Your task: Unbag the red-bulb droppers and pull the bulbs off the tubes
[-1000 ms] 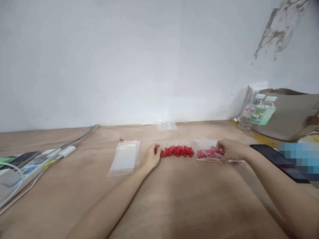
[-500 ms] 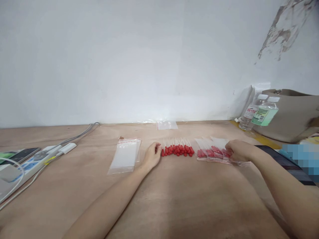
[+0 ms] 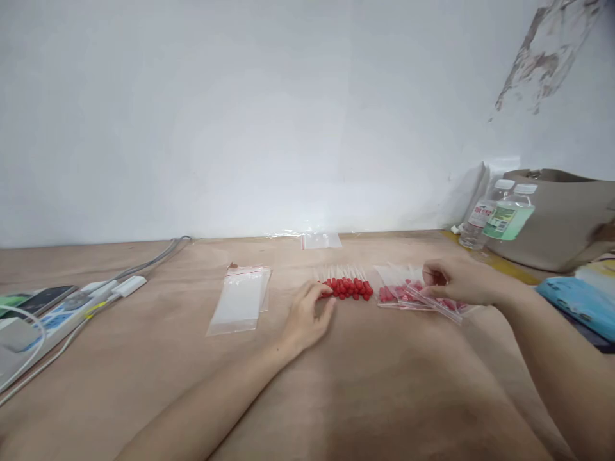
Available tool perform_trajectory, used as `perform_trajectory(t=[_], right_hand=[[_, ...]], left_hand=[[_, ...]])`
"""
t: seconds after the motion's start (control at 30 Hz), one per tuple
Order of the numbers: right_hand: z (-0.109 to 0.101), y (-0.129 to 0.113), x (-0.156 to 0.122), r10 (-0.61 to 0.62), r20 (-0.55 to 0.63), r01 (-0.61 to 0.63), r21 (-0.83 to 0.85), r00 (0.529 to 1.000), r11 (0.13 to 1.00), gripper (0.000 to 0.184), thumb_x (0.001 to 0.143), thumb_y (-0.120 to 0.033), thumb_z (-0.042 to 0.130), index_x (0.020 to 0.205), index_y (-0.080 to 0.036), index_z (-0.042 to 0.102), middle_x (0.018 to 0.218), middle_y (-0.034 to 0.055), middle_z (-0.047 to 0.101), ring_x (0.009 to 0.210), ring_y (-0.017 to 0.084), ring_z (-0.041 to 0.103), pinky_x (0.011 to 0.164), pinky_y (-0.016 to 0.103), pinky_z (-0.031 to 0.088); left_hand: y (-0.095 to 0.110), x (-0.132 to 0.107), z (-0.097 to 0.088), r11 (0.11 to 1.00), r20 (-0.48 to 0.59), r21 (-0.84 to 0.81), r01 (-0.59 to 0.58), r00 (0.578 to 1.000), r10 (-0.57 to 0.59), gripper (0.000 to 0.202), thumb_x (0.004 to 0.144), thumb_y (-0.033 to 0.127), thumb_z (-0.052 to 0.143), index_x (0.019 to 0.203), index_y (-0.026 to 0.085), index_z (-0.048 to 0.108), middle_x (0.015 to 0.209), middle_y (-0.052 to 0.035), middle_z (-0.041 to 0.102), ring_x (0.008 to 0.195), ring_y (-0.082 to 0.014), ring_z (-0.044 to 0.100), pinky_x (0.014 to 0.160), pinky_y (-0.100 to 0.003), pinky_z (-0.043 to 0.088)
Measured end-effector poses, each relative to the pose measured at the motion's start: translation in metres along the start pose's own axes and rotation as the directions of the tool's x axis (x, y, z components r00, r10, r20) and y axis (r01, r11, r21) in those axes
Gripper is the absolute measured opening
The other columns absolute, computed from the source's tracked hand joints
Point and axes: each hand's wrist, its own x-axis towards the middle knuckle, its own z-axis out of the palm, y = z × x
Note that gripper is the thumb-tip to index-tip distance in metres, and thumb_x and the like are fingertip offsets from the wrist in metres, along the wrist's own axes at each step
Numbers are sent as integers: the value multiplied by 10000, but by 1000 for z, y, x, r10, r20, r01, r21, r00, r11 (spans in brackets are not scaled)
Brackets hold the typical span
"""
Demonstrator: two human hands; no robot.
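Note:
My left hand rests at the left end of a row of red-tipped sticks. Its fingertips touch the leftmost tips, and the thumb is spread apart, so the hand is open. On the right, my right hand is closed with bent fingers at a clear zip bag, whose strip slants toward me. Under and beside it lie other clear bags with red-tipped sticks inside. The right fingertips are partly blurred. Left of my left hand lies a stack of flat clear zip bags with red seal lines.
A power strip with cables and a phone lie at the left. Another small bag is by the wall. Two bottles, a grey-beige bag and a blue packet stand or lie at the right.
My left hand has moved right and toward me, its thumb opening from the fingers. My right hand has shifted slightly left, and the top bag's strip now slants.

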Motion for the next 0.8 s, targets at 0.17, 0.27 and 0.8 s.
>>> perform_trajectory(t=[0.17,0.27,0.8], right_hand=[[34,1,13,44,155,-23,-131,987,991,616,458,-274,709,1040,-190,527,928,81,589,733,211,566,543,254,372],[44,-1,17,24,111,0,-218,994,976,325,591,-175,579,916,-181,588,822,81,614,692,206,560,525,251,328],[99,-120,7,-302,-6,265,493,953,828,239,753,-357,505,615,-162,521,608,-9,525,555,99,461,500,206,343]], left_hand=[[8,-14,8,999,73,-35,-37,997,40,126,792,189,483,897,188,552,913,-55,566,890,-175,514,784,-288,419],[2,-17,8,998,76,-67,22,997,-17,102,785,187,489,861,185,557,877,-49,567,841,-167,518,738,-281,427],[4,-36,-14,525,579,-558,643,755,-308,472,672,454,655,995,132,535,777,-31,580,694,-125,571,692,-286,467]])
